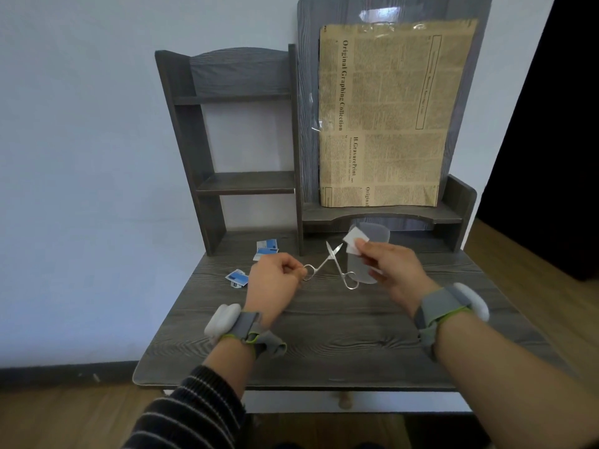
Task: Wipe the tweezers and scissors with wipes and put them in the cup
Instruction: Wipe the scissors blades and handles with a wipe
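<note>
Small silver scissors [330, 262] hang spread wide open above the dark wood desk. My left hand [275, 278] grips one finger ring at the left. The other ring [351, 281] hangs free near the cup. My right hand [389, 267] pinches a white wipe [355, 241] just right of the blade tips. A translucent grey cup [372, 234] stands behind my right hand, partly hidden by it. No tweezers are visible.
Three blue-and-white wipe packets lie on the desk [324, 335]: one at the left [237, 277], two further back [267, 249]. A dark shelf unit [243, 183] and a newspaper-print sheet [389, 115] stand at the desk's back.
</note>
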### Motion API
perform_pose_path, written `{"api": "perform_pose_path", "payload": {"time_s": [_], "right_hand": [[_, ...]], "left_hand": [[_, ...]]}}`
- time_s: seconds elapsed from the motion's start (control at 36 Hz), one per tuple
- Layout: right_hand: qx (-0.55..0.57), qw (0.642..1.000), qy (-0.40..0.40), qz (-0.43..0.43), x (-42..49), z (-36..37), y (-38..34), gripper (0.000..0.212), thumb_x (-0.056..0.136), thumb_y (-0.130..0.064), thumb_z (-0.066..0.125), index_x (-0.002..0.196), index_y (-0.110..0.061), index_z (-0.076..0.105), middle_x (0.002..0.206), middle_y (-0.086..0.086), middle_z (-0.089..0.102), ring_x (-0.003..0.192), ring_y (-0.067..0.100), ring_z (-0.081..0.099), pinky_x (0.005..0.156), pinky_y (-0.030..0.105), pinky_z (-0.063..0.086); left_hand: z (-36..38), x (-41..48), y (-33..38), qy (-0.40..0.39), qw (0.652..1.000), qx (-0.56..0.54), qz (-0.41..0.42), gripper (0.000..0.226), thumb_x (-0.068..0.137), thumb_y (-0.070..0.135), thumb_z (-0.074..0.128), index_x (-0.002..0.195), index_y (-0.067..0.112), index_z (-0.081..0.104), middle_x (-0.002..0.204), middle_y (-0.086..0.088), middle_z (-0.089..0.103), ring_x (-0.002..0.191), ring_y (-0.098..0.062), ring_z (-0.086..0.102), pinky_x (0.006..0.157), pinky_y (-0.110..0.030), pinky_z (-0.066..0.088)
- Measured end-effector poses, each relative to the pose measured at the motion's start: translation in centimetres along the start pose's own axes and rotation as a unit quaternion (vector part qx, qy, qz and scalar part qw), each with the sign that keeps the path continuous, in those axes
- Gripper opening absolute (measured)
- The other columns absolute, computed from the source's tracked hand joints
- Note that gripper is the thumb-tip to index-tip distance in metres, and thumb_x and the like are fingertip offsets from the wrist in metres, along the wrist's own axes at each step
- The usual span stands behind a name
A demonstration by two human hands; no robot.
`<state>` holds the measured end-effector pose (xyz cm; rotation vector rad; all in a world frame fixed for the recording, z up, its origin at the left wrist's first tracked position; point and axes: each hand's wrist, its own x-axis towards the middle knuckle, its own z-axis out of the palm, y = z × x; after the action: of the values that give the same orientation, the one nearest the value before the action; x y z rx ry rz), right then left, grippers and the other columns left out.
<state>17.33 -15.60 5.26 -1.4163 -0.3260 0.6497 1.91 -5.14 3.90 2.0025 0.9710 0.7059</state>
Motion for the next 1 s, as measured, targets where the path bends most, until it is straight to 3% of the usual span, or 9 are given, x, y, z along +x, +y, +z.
{"api": "perform_pose_path", "payload": {"time_s": [0.19,0.31,0.42,0.58,0.69,0.78,0.92,1.0], "right_hand": [[-0.021,0.997,-0.078,0.001,-0.6,1.3,1.0,0.016,0.077,-0.015,0.072,0.083,0.001,0.07,0.075,0.006,0.066,0.061,0.009,0.055,0.059,0.017,0.045],[-0.035,0.995,-0.092,0.003,-0.6,1.7,1.0,0.02,0.079,-0.014,0.07,0.089,0.003,0.069,0.074,0.004,0.066,0.065,0.009,0.053,0.063,0.017,0.041],[-0.027,0.997,-0.079,0.009,-0.5,1.6,0.7,0.01,0.077,-0.015,0.072,0.076,-0.005,0.069,0.078,0.007,0.064,0.071,0.013,0.052,0.066,0.023,0.039],[-0.046,0.998,-0.036,-0.008,-0.1,0.9,0.4,0.012,0.079,-0.016,0.071,0.069,-0.012,0.065,0.084,0.009,0.058,0.08,0.017,0.05,0.078,0.031,0.04],[-0.092,0.993,-0.069,-0.021,-0.1,0.9,0.6,0.014,0.084,-0.016,0.065,0.071,-0.011,0.065,0.077,0.006,0.061,0.069,0.01,0.051,0.067,0.023,0.039],[-0.141,0.985,-0.097,-0.033,-0.2,0.7,0.5,0.015,0.087,-0.017,0.062,0.074,-0.01,0.065,0.074,0.001,0.062,0.069,0.008,0.054,0.069,0.021,0.042],[-0.215,0.97,-0.101,-0.06,0.1,0.4,0.4,0.019,0.084,-0.02,0.066,0.092,-0.004,0.071,0.075,-0.002,0.064,0.072,0.008,0.056,0.07,0.02,0.045],[-0.206,0.972,-0.089,-0.072,0.2,0.7,0.5,0.02,0.081,-0.019,0.07,0.088,-0.001,0.073,0.069,0.0,0.065,0.063,0.006,0.052,0.069,0.021,0.045]], "left_hand": [[0.2,-0.2,0.8,-0.004,1.0,-0.014,0.004,0.01,0.086,0.02,0.064,0.076,0.022,0.064,0.066,0.005,0.066,0.067,-0.007,0.062,0.073,-0.025,0.052],[0.3,-0.2,1.0,-0.009,1.0,0.003,0.009,0.012,0.086,0.02,0.064,0.074,0.024,0.063,0.066,0.006,0.065,0.067,-0.007,0.061,0.073,-0.024,0.051],[0.2,-0.1,0.7,-0.014,0.999,0.028,0.013,0.014,0.085,0.02,0.065,0.072,0.025,0.062,0.064,0.008,0.064,0.067,-0.006,0.06,0.076,-0.025,0.051],[0.0,-0.1,0.1,-0.007,1.0,0.014,0.006,0.007,0.085,0.02,0.065,0.079,0.02,0.066,0.065,0.006,0.065,0.065,-0.006,0.059,0.071,-0.024,0.05],[0.1,0.0,0.0,0.019,1.0,-0.003,0.007,0.013,0.085,0.018,0.064,0.072,0.023,0.064,0.067,0.002,0.067,0.069,-0.012,0.064,0.07,-0.024,0.051],[0.0,0.2,0.0,0.037,0.999,0.008,0.009,0.014,0.086,0.018,0.063,0.073,0.024,0.063,0.064,0.005,0.064,0.065,-0.007,0.06,0.063,-0.016,0.044],[-0.2,0.3,0.0,0.089,0.995,0.034,0.017,0.009,0.085,0.02,0.063,0.08,0.015,0.068,0.069,0.003,0.064,0.069,-0.011,0.059,0.069,-0.024,0.045],[0.1,0.0,0.3,0.121,0.989,0.063,0.049,0.009,0.084,0.022,0.063,0.08,0.016,0.068,0.071,0.007,0.06,0.072,-0.01,0.056,0.071,-0.026,0.043]]}}
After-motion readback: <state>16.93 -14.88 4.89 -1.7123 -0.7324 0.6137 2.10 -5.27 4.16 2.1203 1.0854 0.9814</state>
